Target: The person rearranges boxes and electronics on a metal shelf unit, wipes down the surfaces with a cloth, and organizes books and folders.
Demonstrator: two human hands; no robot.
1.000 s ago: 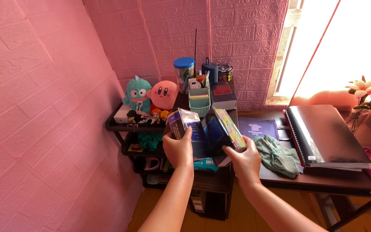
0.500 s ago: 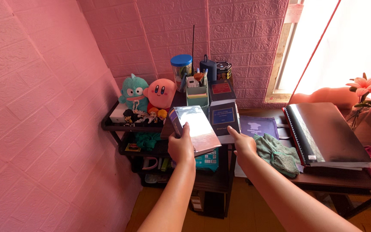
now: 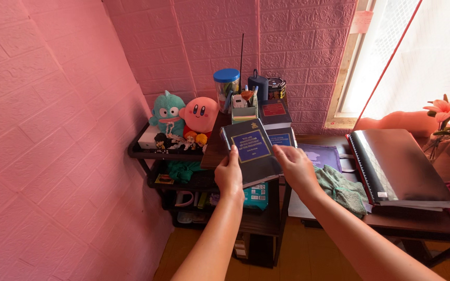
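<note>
From the head camera, both hands meet over the right end of a dark shelf unit [image 3: 183,154] set against the pink wall. The left hand [image 3: 228,176] is closed on the lower left edge of a dark book [image 3: 253,150] with a blue label, thumb on the cover and fingers hidden beneath. The right hand [image 3: 295,169] pinches the book's lower right edge the same way. The book sits slightly tilted, above a second dark book [image 3: 282,138] and a third one with a red label [image 3: 273,111] further back on the shelf top.

At the left end of the shelf stand a teal plush toy [image 3: 167,112] and a round pink plush toy [image 3: 200,114], with small figures just in front. A blue-lidded jar [image 3: 227,88] stands at the back edge.

To handle the book well, I judge both hands should keep it level and square its edges with the book below, keeping clear of the jar and pen holder behind.

On the desk to the right lie a green cloth [image 3: 342,188] and a large black binder [image 3: 399,166].
</note>
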